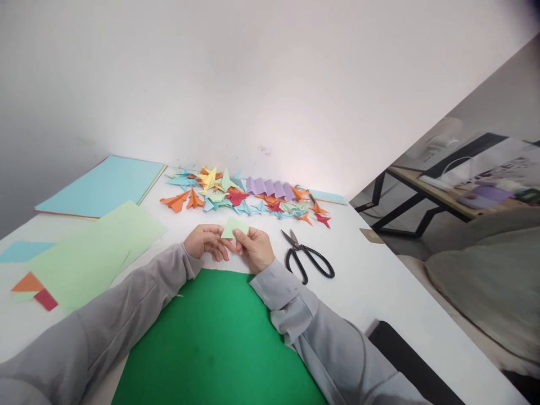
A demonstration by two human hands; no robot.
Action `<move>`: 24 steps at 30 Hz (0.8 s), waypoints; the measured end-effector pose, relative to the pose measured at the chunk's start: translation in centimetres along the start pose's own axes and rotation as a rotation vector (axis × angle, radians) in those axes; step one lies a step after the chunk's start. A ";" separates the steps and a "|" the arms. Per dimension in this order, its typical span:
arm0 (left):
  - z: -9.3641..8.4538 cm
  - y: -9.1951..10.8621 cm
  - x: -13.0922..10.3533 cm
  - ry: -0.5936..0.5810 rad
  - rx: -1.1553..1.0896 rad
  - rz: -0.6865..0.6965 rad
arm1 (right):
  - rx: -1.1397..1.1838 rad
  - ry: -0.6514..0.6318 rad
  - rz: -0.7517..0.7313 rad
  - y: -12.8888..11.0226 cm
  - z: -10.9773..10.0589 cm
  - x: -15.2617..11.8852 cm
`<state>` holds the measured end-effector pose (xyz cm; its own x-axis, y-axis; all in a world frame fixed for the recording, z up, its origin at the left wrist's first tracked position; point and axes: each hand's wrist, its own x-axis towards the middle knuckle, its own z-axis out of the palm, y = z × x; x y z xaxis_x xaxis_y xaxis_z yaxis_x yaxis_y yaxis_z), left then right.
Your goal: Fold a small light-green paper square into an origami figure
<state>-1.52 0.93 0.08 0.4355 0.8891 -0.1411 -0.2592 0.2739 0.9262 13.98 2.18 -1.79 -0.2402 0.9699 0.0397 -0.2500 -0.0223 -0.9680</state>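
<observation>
A small light-green piece of paper (232,225) is pinched between the thumb and fingers of my right hand (255,247), just above the far edge of a green sheet (211,337). My left hand (207,242) is beside the paper's left edge, its fingers loosely bent and apart. Whether its fingertips touch the paper, I cannot tell. To the right of my right hand lie black-handled scissors (301,253), blades slightly apart and pointing away from me.
Folded paper shapes in several colours (219,191) lie along the wall, with a pleated purple paper (270,188) among them. At left are a stack of coloured sheets (105,185), light-green sheets (93,253) and small scraps (45,300). A black object (409,360) lies at front right.
</observation>
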 end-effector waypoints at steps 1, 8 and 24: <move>0.2 0.0 -0.1 0.032 0.018 0.010 | -0.011 0.002 -0.001 0.0 0.0 0.0; 1.0 -0.2 -0.3 0.190 0.157 0.061 | -0.041 0.004 -0.011 -0.2 0.0 -0.1; 1.0 0.0 0.0 0.312 0.019 0.088 | -0.012 -0.008 0.034 -0.2 0.1 -0.4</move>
<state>-0.65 0.61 0.43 0.1258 0.9794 -0.1580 -0.2670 0.1868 0.9454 14.08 1.80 -1.56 -0.2563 0.9666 0.0087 -0.2302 -0.0523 -0.9717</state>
